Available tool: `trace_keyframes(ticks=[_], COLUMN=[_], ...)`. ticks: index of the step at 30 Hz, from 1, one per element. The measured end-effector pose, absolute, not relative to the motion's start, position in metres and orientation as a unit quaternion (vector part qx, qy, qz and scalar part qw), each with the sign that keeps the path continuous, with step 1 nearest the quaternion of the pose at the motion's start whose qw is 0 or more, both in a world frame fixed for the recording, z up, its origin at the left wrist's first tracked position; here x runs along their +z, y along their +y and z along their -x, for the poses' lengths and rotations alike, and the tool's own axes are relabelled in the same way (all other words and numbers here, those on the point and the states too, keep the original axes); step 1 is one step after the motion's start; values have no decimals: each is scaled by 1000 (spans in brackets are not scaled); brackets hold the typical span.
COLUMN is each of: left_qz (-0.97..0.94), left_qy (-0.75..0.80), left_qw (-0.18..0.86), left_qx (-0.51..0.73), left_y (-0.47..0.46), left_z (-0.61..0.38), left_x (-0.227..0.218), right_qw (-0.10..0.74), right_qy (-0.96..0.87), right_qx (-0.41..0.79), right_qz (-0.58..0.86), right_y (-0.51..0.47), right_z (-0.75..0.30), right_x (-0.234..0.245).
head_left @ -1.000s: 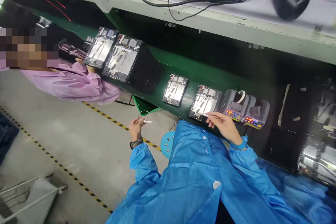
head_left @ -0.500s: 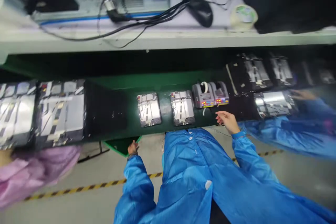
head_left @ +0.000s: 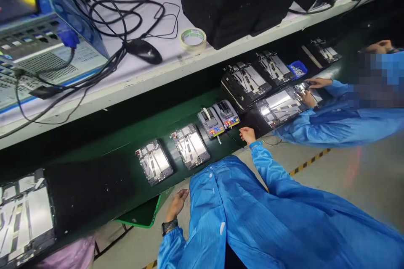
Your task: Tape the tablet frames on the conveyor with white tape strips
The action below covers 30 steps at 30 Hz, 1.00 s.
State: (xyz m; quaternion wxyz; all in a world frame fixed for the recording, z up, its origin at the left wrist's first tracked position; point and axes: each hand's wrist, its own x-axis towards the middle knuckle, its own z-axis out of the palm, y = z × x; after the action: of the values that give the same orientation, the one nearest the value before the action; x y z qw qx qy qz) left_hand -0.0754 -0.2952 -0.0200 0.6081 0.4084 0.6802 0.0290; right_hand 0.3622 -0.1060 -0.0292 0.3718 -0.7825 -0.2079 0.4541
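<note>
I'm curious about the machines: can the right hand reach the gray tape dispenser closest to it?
Probably yes: the right hand is just beside the gray tape dispenser on the green work surface, and nothing seems to stand between them.

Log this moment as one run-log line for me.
left hand: open, empty, by green tray | right hand: open, empty, beside tape dispensers | co-worker: hands on device frame
</note>
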Motion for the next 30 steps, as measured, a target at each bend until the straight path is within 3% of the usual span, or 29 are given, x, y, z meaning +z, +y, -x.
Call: trace_keyframes(ticks=[3, 7, 10, 13, 19, 24, 27, 30], left_qz=[-459, -517, -551, -570, -689, -788, -808, -787], left_qy=[644, 621, 635, 593, 476, 457, 487, 481], left_qw=[611, 579, 497, 446, 248, 109, 85, 127], left_qx=[36, 109, 216, 353, 486, 397, 319, 365], left_y=[-259, -195, -139, -86, 38, 152, 192, 202], left_z=[78, 60, 32, 6, -37, -101, -122, -113], left_x=[18, 74, 117, 158, 223, 236, 233, 238], right_qw=[419, 516, 568, 580, 546, 536, 532, 542], right_qy=[-284, -427, -492, -527, -562, -547, -537, -508], right_qx=[500, 514, 452, 410, 436, 472, 476, 469], right_qz=[703, 537, 480, 466, 443, 437, 450, 478], right_y=[-94, -59, -23, 18, 54, 29, 11, -3], right_z=[-360, -357, -351, -334, -283, -268, -285, -309], right_x=[11, 109, 181, 218, 208, 187, 174, 165])
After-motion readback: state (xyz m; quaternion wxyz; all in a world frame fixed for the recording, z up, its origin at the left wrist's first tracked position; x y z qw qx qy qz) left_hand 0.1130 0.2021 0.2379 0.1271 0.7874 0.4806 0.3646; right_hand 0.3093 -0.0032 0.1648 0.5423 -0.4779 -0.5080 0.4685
